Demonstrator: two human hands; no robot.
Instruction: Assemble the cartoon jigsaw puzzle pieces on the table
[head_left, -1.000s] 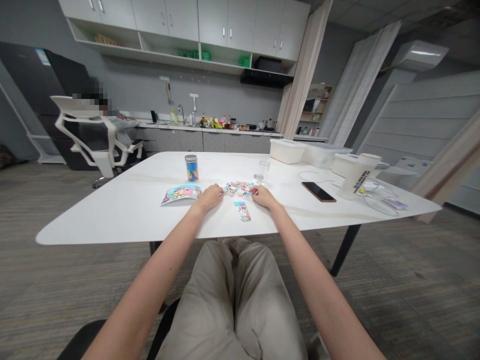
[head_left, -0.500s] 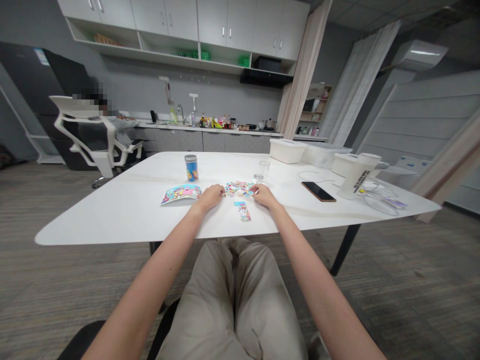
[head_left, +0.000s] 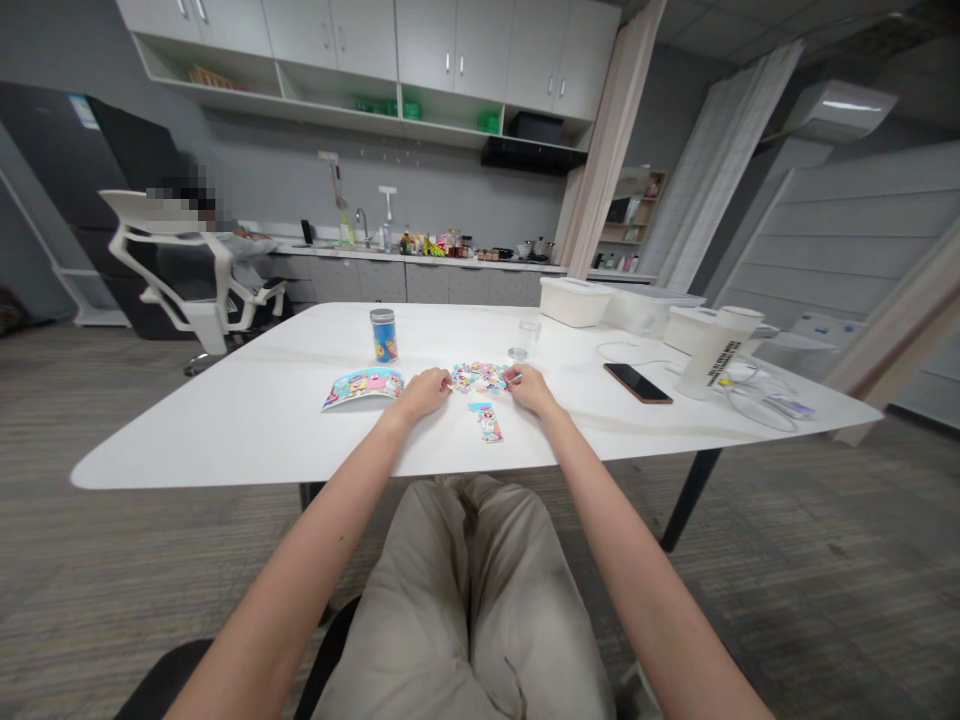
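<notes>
Sorting, seemingly, near the table's front edge [head_left: 247, 480]: right hand [head_left: 531, 390] pinches a piece [head_left: 515, 380], left hand [head_left: 426, 392] curls (hold unclear), next calling for delicacy!

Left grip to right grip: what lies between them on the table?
In the head view, a heap of small colourful pieces lies between the left grip and the right grip.

1 head-worn camera — above the lap [head_left: 427, 590], facing forward and down across the table [head_left: 247, 420] to wall cabinets [head_left: 427, 45].

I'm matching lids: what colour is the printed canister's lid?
The lid is grey, clearest in the head view.
</notes>
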